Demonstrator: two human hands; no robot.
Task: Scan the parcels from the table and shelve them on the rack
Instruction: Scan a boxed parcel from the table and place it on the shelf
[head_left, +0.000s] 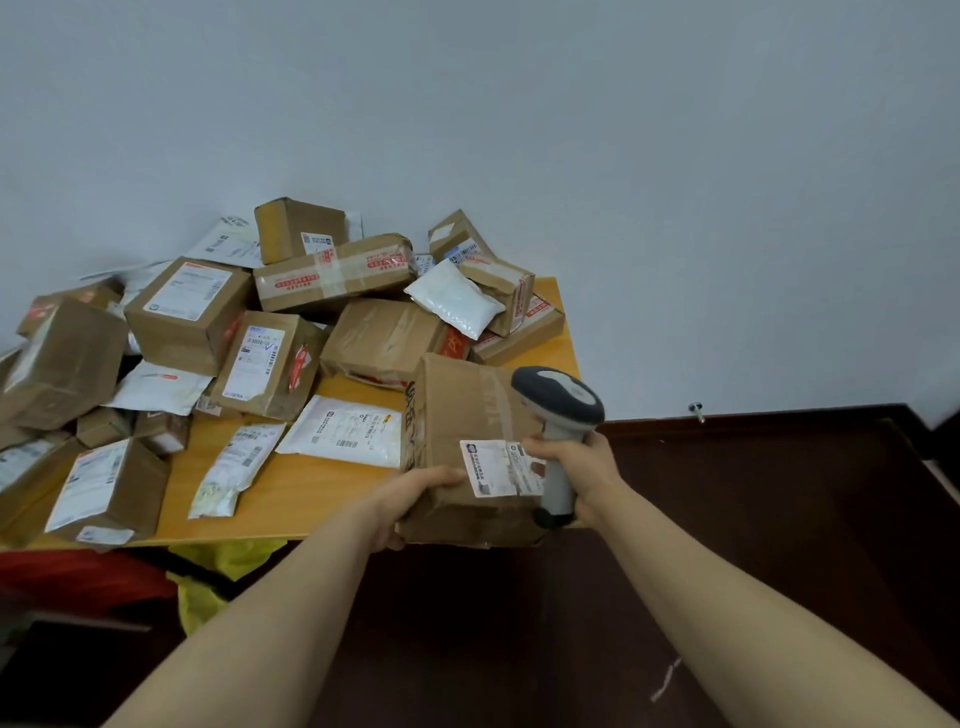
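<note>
A brown cardboard parcel (467, 415) with a torn white label (496, 467) on top sits at the front right corner of the table. My left hand (410, 499) grips its near left edge, thumb on top. My right hand (576, 467) grips the handle of a grey and white barcode scanner (563, 410), whose head hangs over the parcel's right side. Several other parcels lie piled on the yellow table (291, 499): cardboard boxes (192, 312), white mailer bags (343, 431) and a white padded pouch (452, 296). The rack is out of view.
The table stands against a pale wall (519, 130). Under its front edge lie a yellow bag (218, 566) and something red (78, 571). Dark wooden floor (753, 519) spreads to the right, with a small metal door stop (696, 410) by the wall.
</note>
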